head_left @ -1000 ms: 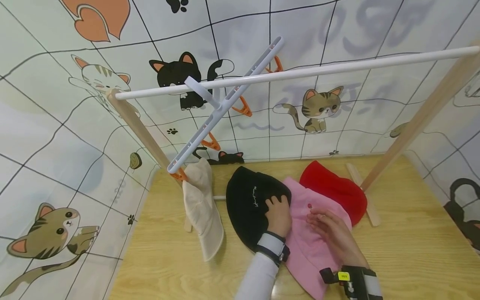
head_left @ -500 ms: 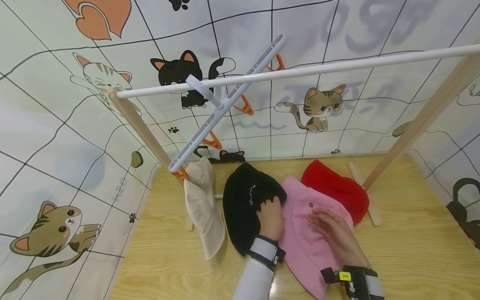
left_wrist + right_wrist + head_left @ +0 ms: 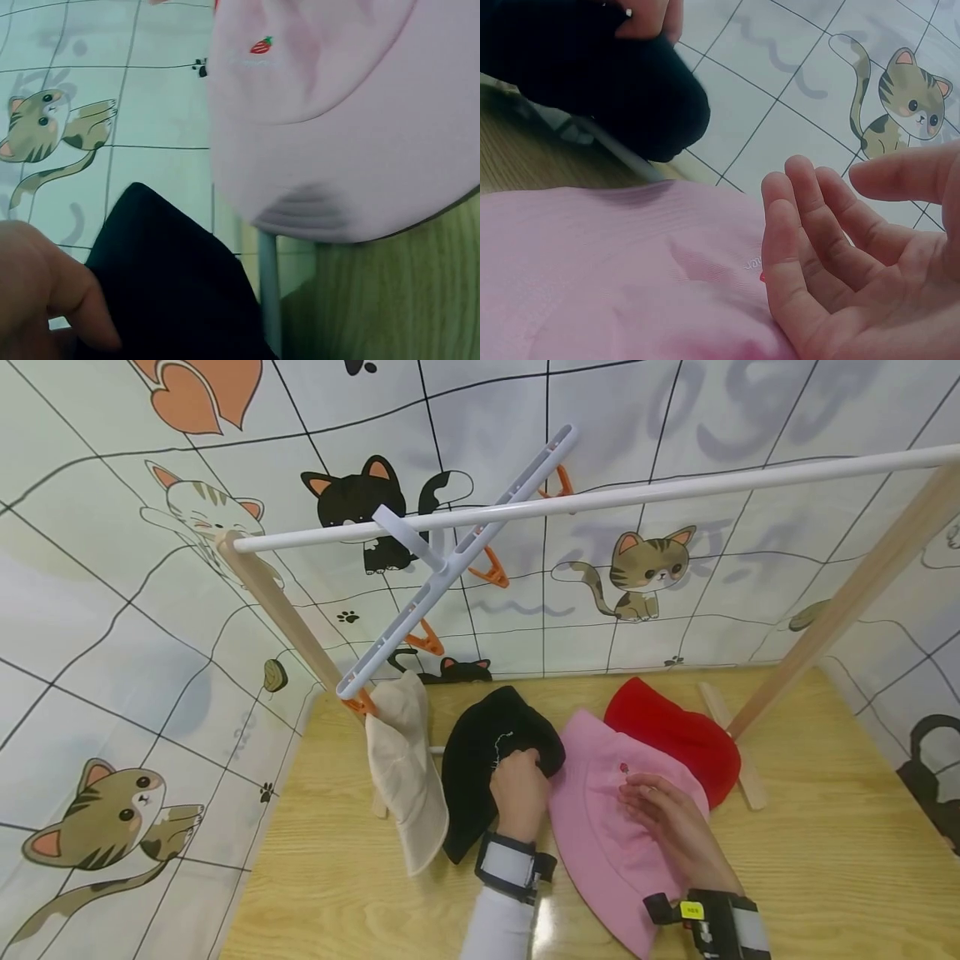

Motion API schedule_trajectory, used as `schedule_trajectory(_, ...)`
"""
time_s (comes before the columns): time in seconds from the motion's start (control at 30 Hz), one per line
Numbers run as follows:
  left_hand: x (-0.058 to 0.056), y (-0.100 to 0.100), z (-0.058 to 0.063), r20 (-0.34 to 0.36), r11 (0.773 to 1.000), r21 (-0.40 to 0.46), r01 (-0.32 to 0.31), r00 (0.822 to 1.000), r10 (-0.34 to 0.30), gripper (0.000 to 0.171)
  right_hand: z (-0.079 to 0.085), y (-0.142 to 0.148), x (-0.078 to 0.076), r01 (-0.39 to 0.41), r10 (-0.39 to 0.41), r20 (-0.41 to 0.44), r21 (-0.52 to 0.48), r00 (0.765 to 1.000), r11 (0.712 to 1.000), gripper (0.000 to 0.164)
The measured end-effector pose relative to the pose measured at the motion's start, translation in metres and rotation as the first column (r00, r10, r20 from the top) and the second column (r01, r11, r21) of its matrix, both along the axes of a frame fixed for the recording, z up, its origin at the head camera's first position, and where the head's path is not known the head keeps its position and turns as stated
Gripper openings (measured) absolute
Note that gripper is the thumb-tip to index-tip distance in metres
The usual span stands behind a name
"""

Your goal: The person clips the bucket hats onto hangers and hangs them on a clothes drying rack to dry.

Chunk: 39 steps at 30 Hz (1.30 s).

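My left hand grips a black bucket hat with white stitched lettering on its front. In the right wrist view the black hat hangs from the fingers beyond the pink cloth. My right hand is held over a pink bucket hat with a small strawberry on it; its fingers are relaxed and slightly bent, with nothing between them. In the left wrist view the strawberry emblem shows. A beige bucket hat hangs by an orange clip left of the black one.
A white rod on wooden posts spans above the hats. On it hangs a pale hanger with several orange clips. A red hat lies behind the pink one on the wooden table.
My left hand has shifted left with the black hat, its fingers closing on the fabric, and the hat has come away from the pink one. The right hand stays almost still.
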<state>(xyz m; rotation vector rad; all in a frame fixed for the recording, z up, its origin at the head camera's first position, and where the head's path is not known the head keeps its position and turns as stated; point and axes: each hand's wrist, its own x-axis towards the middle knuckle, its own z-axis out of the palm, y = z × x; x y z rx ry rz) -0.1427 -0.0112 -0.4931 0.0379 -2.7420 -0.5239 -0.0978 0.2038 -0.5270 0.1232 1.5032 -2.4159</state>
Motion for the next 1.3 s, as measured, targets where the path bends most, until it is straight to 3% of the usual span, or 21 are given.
schedule_trajectory(0.4, 0.001, -0.015, 0.03, -0.14, 0.993, 0.108, 0.046, 0.99, -0.03, 0.01, 0.004, -0.002, -0.001, -0.01, 0.009, -0.021, -0.017, 1.0, 1.0, 0.033)
schedule_trajectory(0.73, 0.002, -0.033, 0.055, -0.223, 0.97, 0.22, 0.099, 0.974, -0.049, 0.016, 0.008, -0.004, -0.001, -0.013, 0.013, -0.002, 0.013, 1.0, 1.0, 0.032)
schedule_trajectory(0.87, 0.003, -0.042, 0.062, -0.243, 0.97, 0.203, 0.13, 0.967, -0.079, 0.011, 0.008, -0.004, -0.002, -0.012, 0.012, 0.002, 0.051, 1.0, 0.999, 0.036)
schedule_trajectory(1.1, 0.004, -0.057, 0.073, -0.254, 0.963, 0.136, 0.233, 0.948, -0.193, 0.014, 0.013, -0.006, -0.004, -0.019, 0.019, -0.034, 0.008, 0.999, 1.0, 0.039)
schedule_trajectory(1.3, 0.005, -0.067, 0.078, -0.27, 0.968, 0.128, 0.214, 0.947, -0.174, 0.011, 0.02, -0.009, -0.01, -0.048, 0.053, -0.113, 0.048, 0.992, 0.998, 0.038)
